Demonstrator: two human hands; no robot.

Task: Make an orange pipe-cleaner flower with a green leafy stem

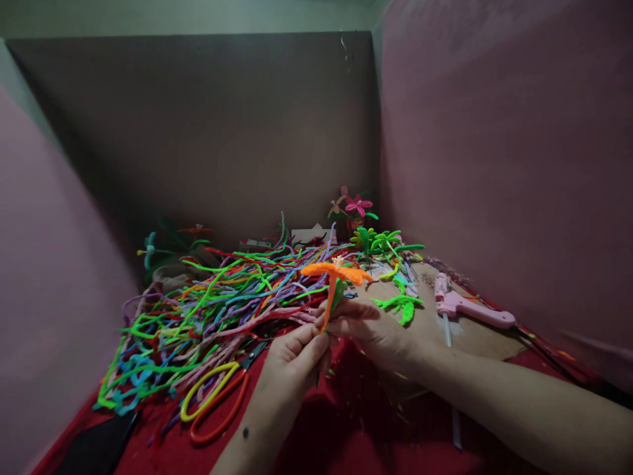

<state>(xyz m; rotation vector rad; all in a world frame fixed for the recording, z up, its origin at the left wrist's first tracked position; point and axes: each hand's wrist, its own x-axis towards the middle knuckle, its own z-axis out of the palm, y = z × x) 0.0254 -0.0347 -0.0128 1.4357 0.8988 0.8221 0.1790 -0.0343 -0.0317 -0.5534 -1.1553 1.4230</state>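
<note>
An orange fuzzy flower [346, 271] stands upright on its stem between my two hands, its petals spread above my fingers. My left hand [299, 356] pinches the lower end of the stem between thumb and forefinger. From the right, my right hand [363, 323] closes its fingers around the same stem, just above the left fingertips. A dark green leaf [339, 293] lies against the stem, its base hidden by my fingers. Behind and left of the flower spreads a large heap of coloured pipe cleaners [222, 297].
Scissors [212, 402] with yellow and red handles lie left of my left hand. A pink glue gun [469, 309] rests on cardboard [475, 340] at the right. Green leaf pieces [403, 303] and a pink flower [359, 204] are farther back. A black object [99, 445] lies front left.
</note>
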